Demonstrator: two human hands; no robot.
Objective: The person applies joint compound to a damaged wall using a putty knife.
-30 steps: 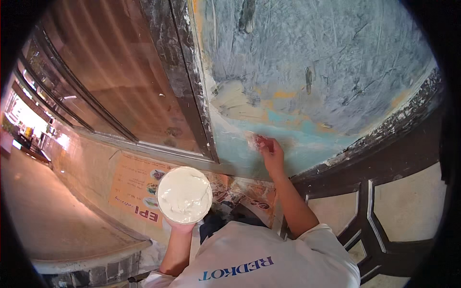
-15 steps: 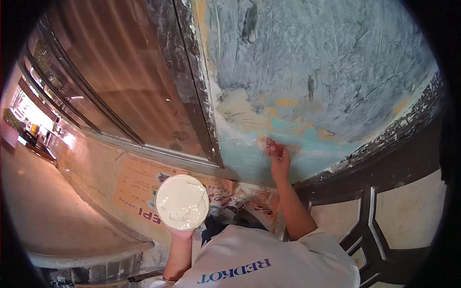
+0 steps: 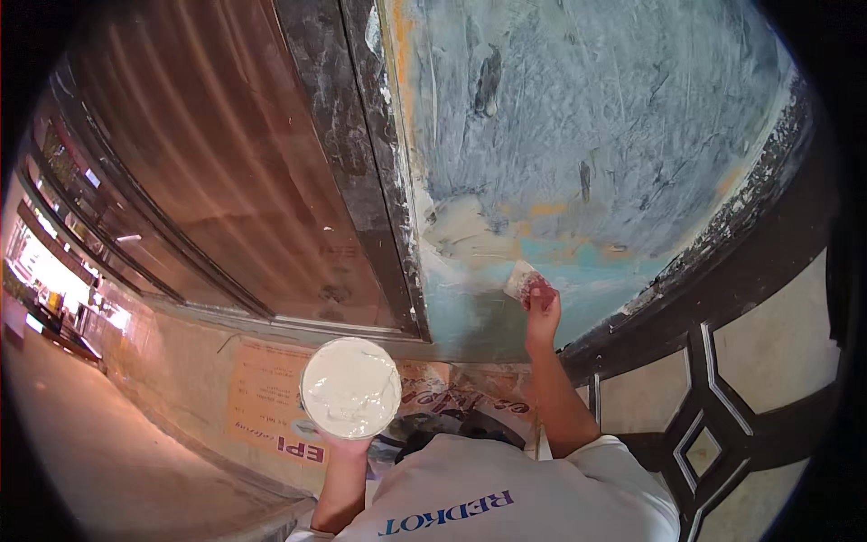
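My left hand grips a round tub from below, its fingers mostly hidden beneath it. White putty fills the tub, its surface smeared and glossy. In my right hand is a putty knife with a red handle and a broad blade coated in pale putty. The blade is at the lower part of a wall with grey-blue patches, a turquoise band and beige smears. Whether the blade touches the wall, I cannot tell.
A dark-framed glass panel stands left of the wall. Dark panelling with beige insets lies to the right. Printed orange sheeting covers the floor along the wall's foot. Bright daylight enters at the far left.
My right hand has shifted slightly right and down, and the knife has turned so its blade shows more plainly. The tub stays in my left hand; the view has shifted a little.
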